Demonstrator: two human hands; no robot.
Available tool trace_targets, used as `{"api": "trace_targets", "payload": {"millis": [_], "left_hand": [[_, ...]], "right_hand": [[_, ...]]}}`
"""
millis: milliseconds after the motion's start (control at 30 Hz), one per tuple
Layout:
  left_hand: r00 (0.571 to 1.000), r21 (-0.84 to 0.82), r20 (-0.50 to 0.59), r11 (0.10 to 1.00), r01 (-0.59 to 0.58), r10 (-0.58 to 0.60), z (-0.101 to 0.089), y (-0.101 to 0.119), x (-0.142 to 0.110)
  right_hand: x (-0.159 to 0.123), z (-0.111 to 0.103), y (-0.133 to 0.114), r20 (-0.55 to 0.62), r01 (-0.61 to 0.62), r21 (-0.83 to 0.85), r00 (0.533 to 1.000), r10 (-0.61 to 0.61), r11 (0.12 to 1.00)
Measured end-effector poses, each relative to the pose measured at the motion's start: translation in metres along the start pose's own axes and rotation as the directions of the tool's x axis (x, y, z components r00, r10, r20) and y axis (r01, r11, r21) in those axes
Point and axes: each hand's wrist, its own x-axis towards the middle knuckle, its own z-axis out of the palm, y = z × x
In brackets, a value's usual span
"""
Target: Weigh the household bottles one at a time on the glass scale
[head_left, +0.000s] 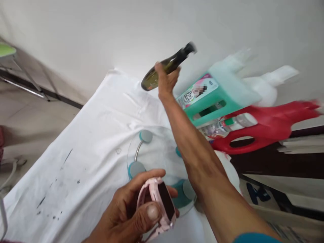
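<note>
A pink smartwatch (165,202) with a dark screen is in my left hand (136,206), the thumb pressed on its strap side and the fingers curled behind it. My right arm reaches far across the table, and my right hand (167,79) grips a dark green bottle (152,79) with a black pump top. The bottle slants in the view, near the wall. Below my left hand and right forearm lies a round glass scale (160,148) with grey and teal pads, partly covered by both.
Right of my forearm stand a green jug (202,98), a white bottle (265,89), a small clear bottle (215,128) and a red jug (268,125). A white cloth (83,152) with dark marks covers the table. A green-topped stool (7,50) is at the far left.
</note>
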Motion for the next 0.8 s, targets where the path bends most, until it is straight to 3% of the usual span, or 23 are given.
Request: {"api": "trace_targets", "payload": {"millis": [133,233,367,467,600,800], "left_hand": [[1.000,0.035,-0.005,0.999,-0.008,0.008,0.008,0.005,-0.012],[0.999,0.078,0.035,0.997,0.001,-0.004,0.013,0.006,-0.019],[0.994,0.080,0.110,0.996,-0.034,0.025,0.015,0.001,-0.024],[0.989,0.163,0.150,0.986,-0.029,0.005,0.015,-0.001,-0.027],[0.995,0.299,0.078,0.951,-0.078,0.057,0.014,-0.004,-0.026],[0.969,0.517,0.082,0.822,-0.240,0.231,0.010,-0.021,-0.013]], "right_hand": [[-0.060,-0.071,-0.023,0.014,0.309,0.088,0.950,-0.311,0.947],[-0.125,-0.132,-0.042,0.005,0.447,0.193,0.890,-0.457,0.873],[-0.191,-0.183,-0.047,0.053,0.352,0.093,0.933,-0.357,0.932],[-0.214,-0.196,-0.037,0.077,0.240,0.035,0.967,-0.243,0.970],[-0.225,-0.200,-0.016,0.051,0.161,-0.084,0.986,-0.157,0.983],[-0.221,-0.203,0.000,0.074,0.123,0.032,0.989,-0.125,0.992]]}}
